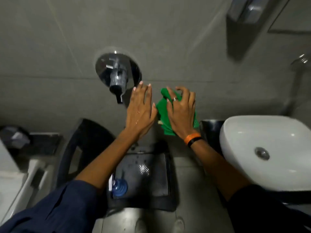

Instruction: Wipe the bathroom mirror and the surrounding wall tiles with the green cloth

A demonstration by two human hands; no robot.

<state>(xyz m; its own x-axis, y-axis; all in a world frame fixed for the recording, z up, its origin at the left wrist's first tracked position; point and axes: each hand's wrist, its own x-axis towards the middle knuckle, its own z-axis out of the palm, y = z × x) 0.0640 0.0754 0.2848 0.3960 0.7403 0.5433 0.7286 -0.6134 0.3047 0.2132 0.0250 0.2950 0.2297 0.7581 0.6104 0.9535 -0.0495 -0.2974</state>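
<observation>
Both arms reach forward to the grey wall tiles [50, 91] below a round chrome wall tap [117, 73], which sits at about eleven o'clock from the hands. The right hand [182, 113] presses the green cloth [162, 113] against the tiles; its fingers are bent and slightly spread, bunching the fabric under the fingertips, and a ring [175, 99] shows on one of them. The cloth is crumpled, spilling out from under the palm toward nine o'clock and hanging down toward six. An orange wristband [191, 138] with a dark section circles the right wrist. The left hand [140, 111] lies just beside the cloth at its nine o'clock, flat toward the tiles, fingers straight and held close together, thumb angled out so that it nearly meets the cloth's edge; whether it touches is unclear. A few water drops glint on the back of this hand. A dark blue sleeve [55, 209] covers the left upper arm. At about four o'clock from the hands stands a white basin [269, 148] with a metal drain. Directly below the hands, at six o'clock, a dark wet mat [151, 174] lies on the floor with a blue bottle [119, 187] at its left edge. At one o'clock, high on the wall, hangs a blurred grey wall-mounted dispenser [244, 19].
</observation>
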